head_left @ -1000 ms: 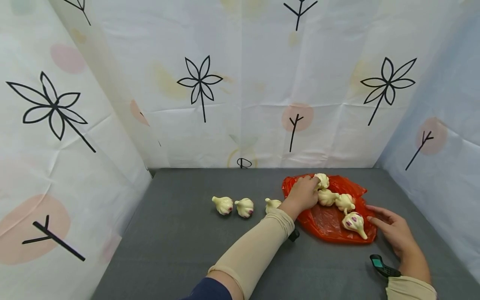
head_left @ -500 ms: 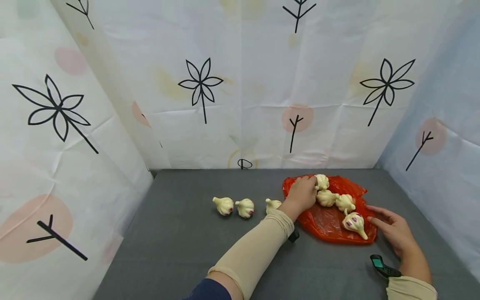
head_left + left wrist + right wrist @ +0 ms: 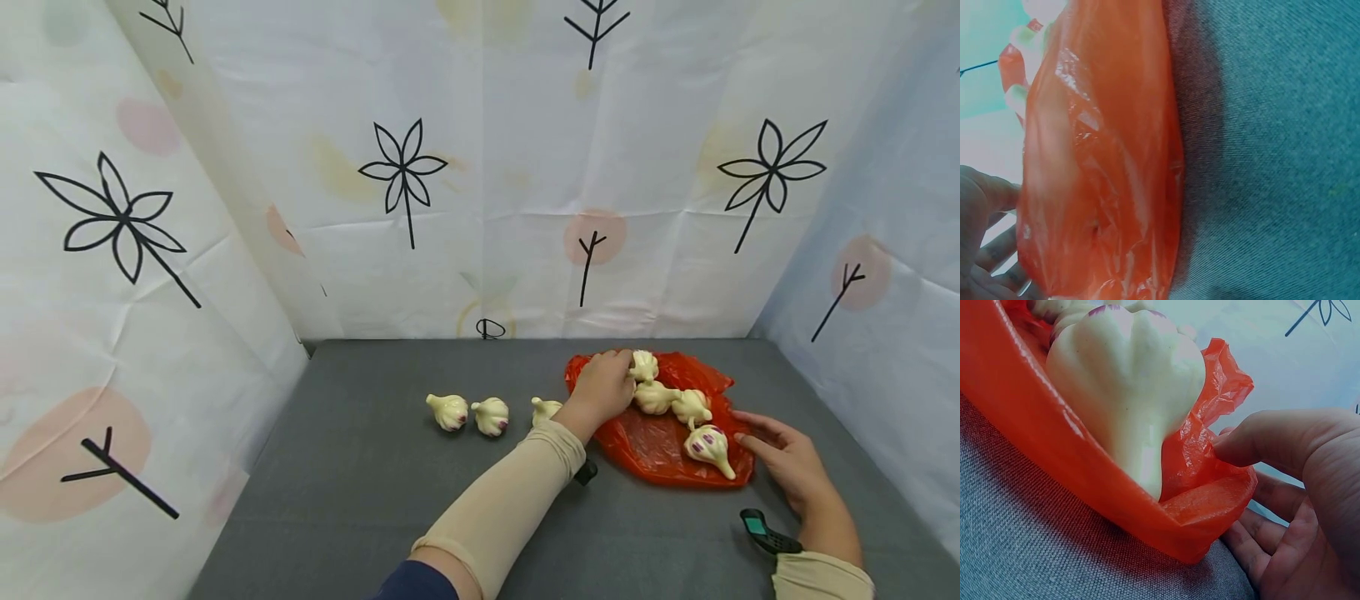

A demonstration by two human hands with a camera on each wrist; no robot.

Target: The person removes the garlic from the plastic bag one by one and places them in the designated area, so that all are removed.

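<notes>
A red plastic bag point(image 3: 652, 450) lies spread on the grey table. Several cream garlic bulbs point(image 3: 692, 406) with purple marks rest in it. My left hand point(image 3: 602, 387) reaches down over the bag's left part, its fingertips beside the back bulbs. In the left wrist view, those fingertips pass behind the bag's wall, so I cannot tell what they hold. At the right edge my right hand point(image 3: 793, 462) pinches the bag, thumb inside and fingers outside in the right wrist view. Close to it lies one large bulb point(image 3: 1129, 375), stem pointing toward the bag's near edge.
Left of the bag, three garlic bulbs point(image 3: 447, 412) sit in a row on the table point(image 3: 360, 500). My left forearm overlaps the nearest of these. White patterned cloth point(image 3: 480, 167) walls the table at the back and both sides.
The head view has shifted slightly. Both hands, the bag and the garlic bulbs keep their places.
</notes>
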